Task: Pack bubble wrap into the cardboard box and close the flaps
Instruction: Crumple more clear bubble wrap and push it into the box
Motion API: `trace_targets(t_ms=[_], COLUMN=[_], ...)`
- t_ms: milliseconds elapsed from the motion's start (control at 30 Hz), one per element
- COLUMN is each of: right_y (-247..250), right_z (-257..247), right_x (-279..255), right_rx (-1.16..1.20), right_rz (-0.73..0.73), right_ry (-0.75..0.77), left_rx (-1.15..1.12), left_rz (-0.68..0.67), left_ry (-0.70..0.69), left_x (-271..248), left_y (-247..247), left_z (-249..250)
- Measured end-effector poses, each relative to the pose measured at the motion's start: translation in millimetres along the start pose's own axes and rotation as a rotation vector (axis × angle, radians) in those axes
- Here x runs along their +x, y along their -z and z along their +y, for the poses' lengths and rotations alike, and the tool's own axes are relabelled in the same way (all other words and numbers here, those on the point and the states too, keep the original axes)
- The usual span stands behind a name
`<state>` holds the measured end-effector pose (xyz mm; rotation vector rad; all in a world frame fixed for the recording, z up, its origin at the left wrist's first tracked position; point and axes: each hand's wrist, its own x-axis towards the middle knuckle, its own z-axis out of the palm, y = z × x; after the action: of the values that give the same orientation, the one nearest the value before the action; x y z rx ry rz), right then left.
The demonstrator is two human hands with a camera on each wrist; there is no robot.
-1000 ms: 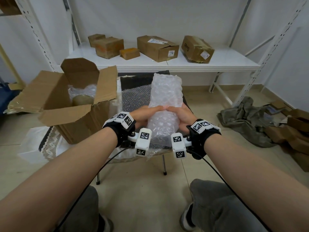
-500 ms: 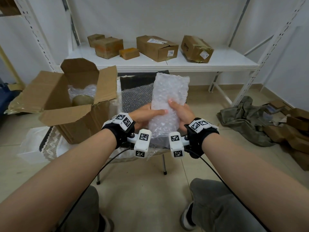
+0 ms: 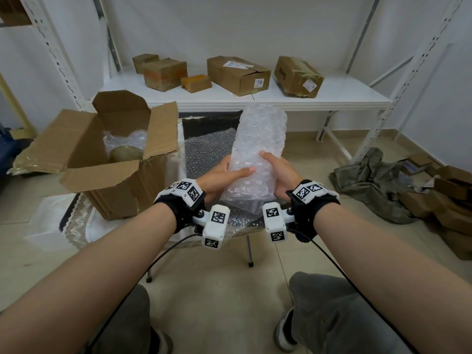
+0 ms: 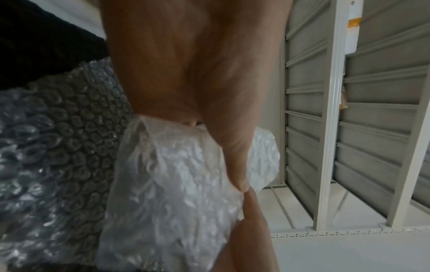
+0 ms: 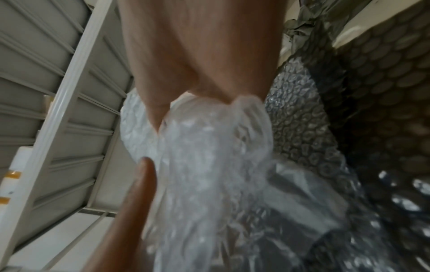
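A rolled bundle of clear bubble wrap [image 3: 258, 146] stands nearly upright, lifted above a small table. My left hand [image 3: 224, 172] grips its lower left side, thumb across the front. My right hand [image 3: 277, 172] grips the lower right side. The left wrist view shows the bubble wrap [image 4: 177, 184] under my left hand [image 4: 209, 114]; in the right wrist view my right hand [image 5: 197, 73] closes on the bubble wrap [image 5: 209, 156]. To the left stands the open cardboard box [image 3: 107, 159], flaps up, with bubble wrap and a round tan object inside.
More bubble wrap sheet [image 3: 207, 146] lies on the dark table under my hands. Several closed cardboard boxes [image 3: 237, 74] sit on a white shelf behind. A crumpled olive cloth [image 3: 370, 180] and flattened cardboard [image 3: 449, 198] lie on the floor at right.
The bundle has been raised off the table and tipped more upright. My hands shifted from pressing together over it to gripping its two sides.
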<state>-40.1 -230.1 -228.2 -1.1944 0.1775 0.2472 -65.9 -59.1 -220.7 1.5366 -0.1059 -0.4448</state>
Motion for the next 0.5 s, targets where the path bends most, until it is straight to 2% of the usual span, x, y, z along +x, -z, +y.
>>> trace_targets(t_ms=[100, 233, 267, 333, 400, 500], right_y=[0, 0, -2, -1, -2, -4], right_z=[5, 5, 4, 5, 4, 4], right_x=[1, -3, -6, -4, -2, 3], right_rx=[0.06, 0.115, 0.104, 0.101, 0.054, 0.005], right_rz=[-0.004, -0.174, -0.202, -0.223, -0.214, -0.272], right_ry=[-0.061, -0.101, -0.111, -0.148, -0.169, -0.179], left_rx=[0.159, 0.196, 0.217, 0.173, 0.059, 0.007], left_rz=[0.179, 0.317, 0.301, 0.174, 0.047, -0.04], left_ry=[-0.146, -0.207, -0.216, -0.178, -0.063, 0.045], left_x=[0, 4, 4, 5, 4, 8], left_y=[-4, 1, 2, 1, -4, -8], left_z=[7, 13, 13, 11, 10, 5])
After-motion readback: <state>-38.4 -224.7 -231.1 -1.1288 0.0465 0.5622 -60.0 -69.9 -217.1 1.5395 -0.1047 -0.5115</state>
